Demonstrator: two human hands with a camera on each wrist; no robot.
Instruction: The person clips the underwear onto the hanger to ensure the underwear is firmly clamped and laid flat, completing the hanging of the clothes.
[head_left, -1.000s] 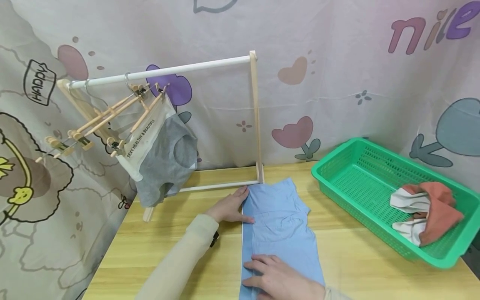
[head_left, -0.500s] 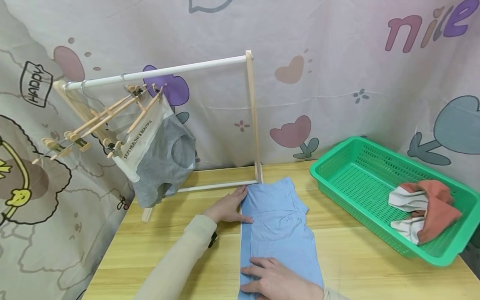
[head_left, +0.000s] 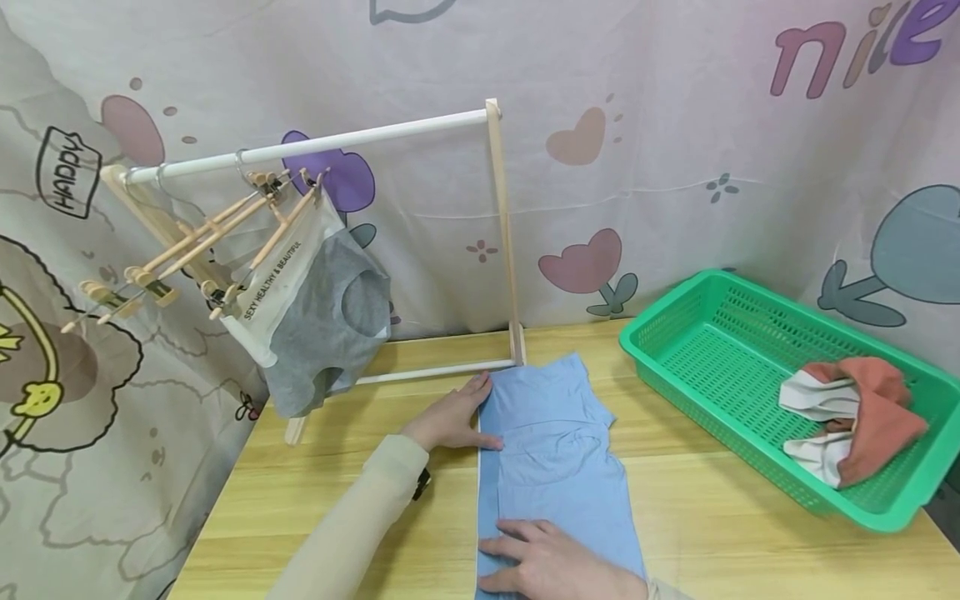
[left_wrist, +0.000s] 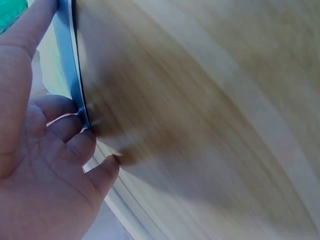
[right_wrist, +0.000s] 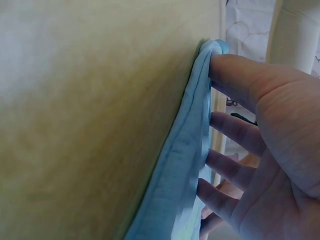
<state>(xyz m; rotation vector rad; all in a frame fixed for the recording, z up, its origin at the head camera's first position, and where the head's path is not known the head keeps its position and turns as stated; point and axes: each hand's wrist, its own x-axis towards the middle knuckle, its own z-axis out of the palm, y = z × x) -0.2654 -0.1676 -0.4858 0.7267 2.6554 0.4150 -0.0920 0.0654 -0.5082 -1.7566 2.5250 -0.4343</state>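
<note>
A light blue garment (head_left: 562,467) lies flat on the table, with a darker blue strip along its left side. My left hand (head_left: 450,418) touches that side near the top, thumb and fingers spread apart. In the left wrist view its fingertips meet the garment's thin edge (left_wrist: 67,55). Lower down, my right hand (head_left: 558,562) rests on the cloth with its fingers spread. The right wrist view has the right hand (right_wrist: 280,150) with thumb and fingertips against the top of the garment (right_wrist: 172,165). The garment's lower end runs out of the head view.
At the left stands a rack with a white rail (head_left: 390,132), bearing wooden clip hangers (head_left: 202,237) and a grey garment (head_left: 322,321) with a white lettered band. On the right, a green basket (head_left: 720,417) holds a rust-and-white garment (head_left: 877,417). A printed curtain (head_left: 660,167) hangs behind.
My right hand has slid slightly down the garment, toward the front of the table. The left hand stays in its place, and the head view has shifted a little.
</note>
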